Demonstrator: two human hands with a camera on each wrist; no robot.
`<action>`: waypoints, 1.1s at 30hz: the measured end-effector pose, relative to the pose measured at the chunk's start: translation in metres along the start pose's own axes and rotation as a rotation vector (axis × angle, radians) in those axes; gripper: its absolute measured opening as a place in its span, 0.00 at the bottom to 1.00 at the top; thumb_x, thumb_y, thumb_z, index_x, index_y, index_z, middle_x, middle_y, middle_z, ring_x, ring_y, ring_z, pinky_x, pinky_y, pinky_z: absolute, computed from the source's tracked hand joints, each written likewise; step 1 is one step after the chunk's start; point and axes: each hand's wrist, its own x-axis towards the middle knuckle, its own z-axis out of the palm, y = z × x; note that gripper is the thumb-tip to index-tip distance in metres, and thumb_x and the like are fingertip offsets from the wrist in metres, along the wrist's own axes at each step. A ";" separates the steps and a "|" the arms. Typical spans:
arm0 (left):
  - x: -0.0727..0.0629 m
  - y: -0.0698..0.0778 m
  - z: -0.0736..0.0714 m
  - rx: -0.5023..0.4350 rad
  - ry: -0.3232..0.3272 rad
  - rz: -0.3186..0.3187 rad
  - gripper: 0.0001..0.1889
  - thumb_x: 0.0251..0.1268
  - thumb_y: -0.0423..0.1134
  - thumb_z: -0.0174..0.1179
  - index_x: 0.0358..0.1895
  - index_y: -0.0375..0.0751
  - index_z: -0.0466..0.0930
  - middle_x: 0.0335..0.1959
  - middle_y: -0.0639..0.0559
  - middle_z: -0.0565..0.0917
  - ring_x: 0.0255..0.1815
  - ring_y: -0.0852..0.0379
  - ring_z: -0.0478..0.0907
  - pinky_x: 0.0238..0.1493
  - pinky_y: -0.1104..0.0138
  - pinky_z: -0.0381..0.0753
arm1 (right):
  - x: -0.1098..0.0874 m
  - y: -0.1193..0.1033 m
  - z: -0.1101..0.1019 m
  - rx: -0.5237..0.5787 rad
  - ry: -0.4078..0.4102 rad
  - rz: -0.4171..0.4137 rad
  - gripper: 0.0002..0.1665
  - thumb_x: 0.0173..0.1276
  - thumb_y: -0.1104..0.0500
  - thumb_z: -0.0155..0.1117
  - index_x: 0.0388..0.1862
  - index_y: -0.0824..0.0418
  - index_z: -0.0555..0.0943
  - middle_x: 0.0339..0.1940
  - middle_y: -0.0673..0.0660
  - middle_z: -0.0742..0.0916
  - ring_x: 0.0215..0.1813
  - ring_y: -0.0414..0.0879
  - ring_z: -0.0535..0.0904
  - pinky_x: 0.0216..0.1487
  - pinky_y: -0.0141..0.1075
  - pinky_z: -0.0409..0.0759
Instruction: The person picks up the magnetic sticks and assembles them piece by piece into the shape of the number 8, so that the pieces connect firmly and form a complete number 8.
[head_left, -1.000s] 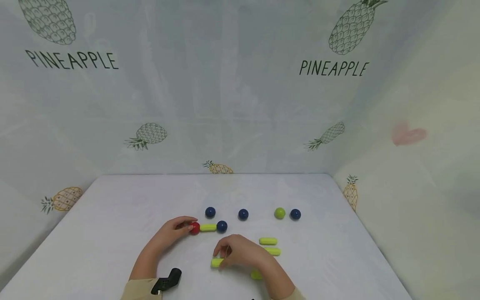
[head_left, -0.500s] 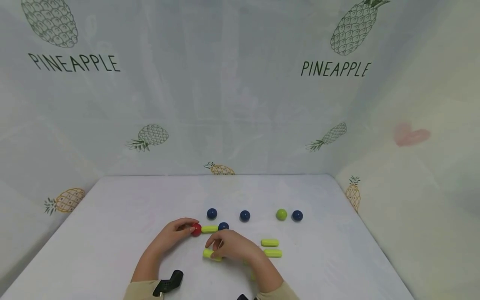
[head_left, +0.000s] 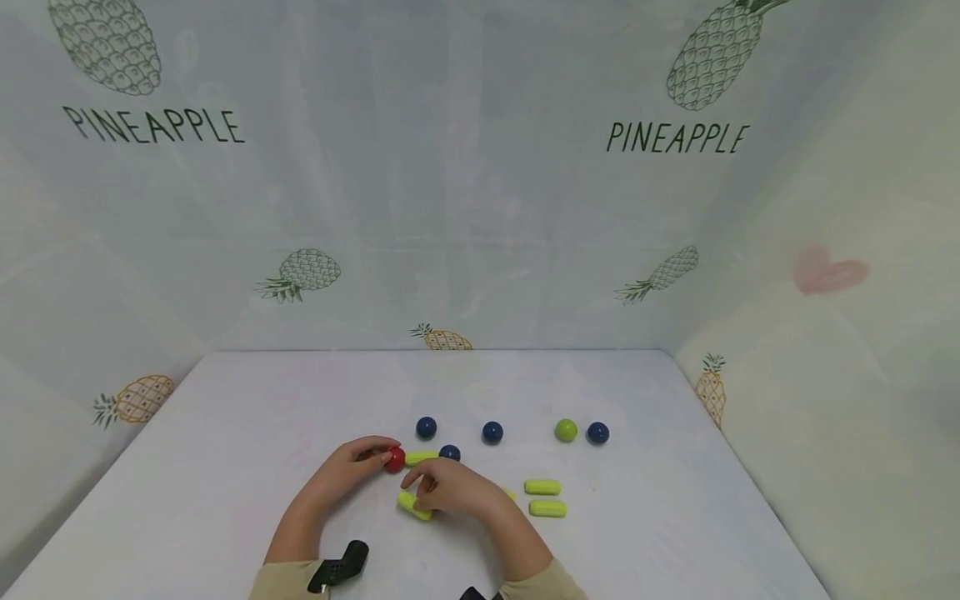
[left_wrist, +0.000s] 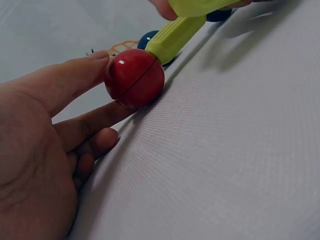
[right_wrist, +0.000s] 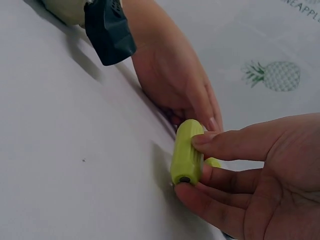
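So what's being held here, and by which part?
Left grip: the red ball, pinched on the side away from the adjoining lime stick. Right grip: a loose lime stick, pinched by its long sides.

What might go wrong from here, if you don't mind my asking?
First, the yellow stick pinched at a slant in the right grip could slip or twist. Second, the right grip is close to the blue ball at the far end of the other stick, so a nudge might shift them. Third, if the left grip loosens, the round red ball could roll away from the stick touching it.
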 end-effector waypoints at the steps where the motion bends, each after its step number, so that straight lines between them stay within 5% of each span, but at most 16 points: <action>1: 0.000 0.000 0.000 -0.005 0.000 0.003 0.13 0.68 0.41 0.61 0.53 0.48 0.83 0.52 0.52 0.82 0.58 0.49 0.74 0.62 0.45 0.66 | 0.001 0.000 0.001 0.005 0.000 0.000 0.12 0.62 0.68 0.67 0.44 0.58 0.83 0.24 0.50 0.81 0.23 0.41 0.75 0.28 0.30 0.72; 10: 0.001 -0.001 0.002 0.006 0.007 -0.016 0.12 0.68 0.42 0.61 0.53 0.50 0.83 0.52 0.53 0.82 0.59 0.49 0.74 0.63 0.44 0.65 | 0.006 0.003 0.009 0.033 0.070 0.011 0.17 0.64 0.69 0.63 0.51 0.58 0.84 0.26 0.48 0.80 0.23 0.42 0.74 0.27 0.32 0.72; 33: 0.002 0.001 0.002 0.032 0.016 0.006 0.12 0.69 0.41 0.60 0.53 0.48 0.83 0.48 0.55 0.83 0.53 0.53 0.77 0.60 0.46 0.68 | 0.016 0.001 0.031 0.182 0.289 0.128 0.14 0.63 0.64 0.69 0.48 0.60 0.82 0.26 0.50 0.81 0.23 0.44 0.78 0.28 0.35 0.77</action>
